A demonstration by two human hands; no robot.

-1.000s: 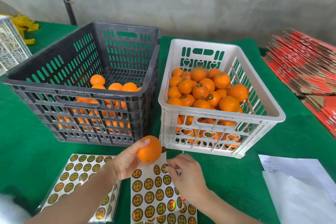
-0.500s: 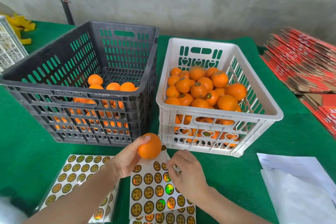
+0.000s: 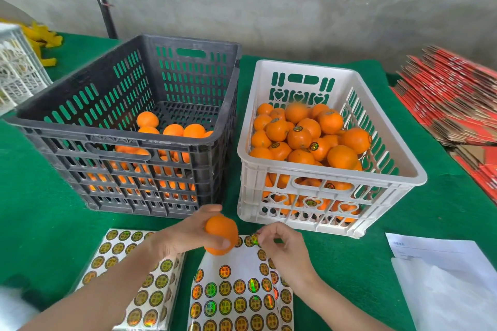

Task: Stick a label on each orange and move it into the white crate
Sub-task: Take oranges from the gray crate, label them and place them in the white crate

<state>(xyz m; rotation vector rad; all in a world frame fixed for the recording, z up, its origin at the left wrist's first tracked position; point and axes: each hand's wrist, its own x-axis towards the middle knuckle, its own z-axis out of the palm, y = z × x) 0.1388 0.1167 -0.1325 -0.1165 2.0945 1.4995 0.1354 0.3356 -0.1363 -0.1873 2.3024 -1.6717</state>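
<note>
One orange (image 3: 221, 234) gripped in L hand (image 3: 183, 236) just in front of white crate (image 3: 309, 68); R hand (image 3: 285, 250) has lifted off sheet (image 3: 236, 290), fingertips pinching label (image 3: 255, 238), prob. peeled, so sticking comes next.

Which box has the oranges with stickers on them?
The white crate on the right. Several of its oranges wear little round labels; the plain oranges in the dark grey crate beside it show none.
</note>
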